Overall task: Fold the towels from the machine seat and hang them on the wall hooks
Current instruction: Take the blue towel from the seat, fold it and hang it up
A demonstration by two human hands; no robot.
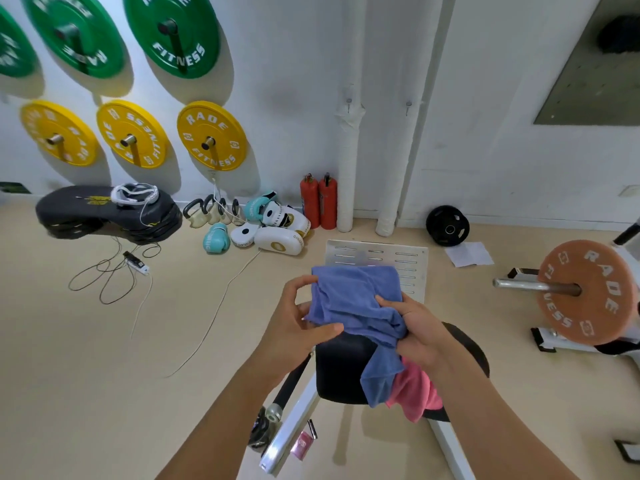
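Note:
A blue towel (356,306) is held up in front of me over the black machine seat (341,368). My left hand (298,317) pinches its left edge between thumb and fingers. My right hand (415,330) grips the bunched right side, and a loose blue corner hangs down below it. A pink towel (414,393) lies on the seat under my right wrist, partly hidden. Two small wall hooks, a left hook (349,102) and a right hook (408,105), stick out of the white wall straight ahead, bare.
A white metal footplate (412,261) lies beyond the seat. Two red fire extinguishers (318,200), boxing gloves and pads (273,226) sit by the wall. A loaded barbell with an orange plate (585,292) is at right. Cables (110,275) trail over the floor at left.

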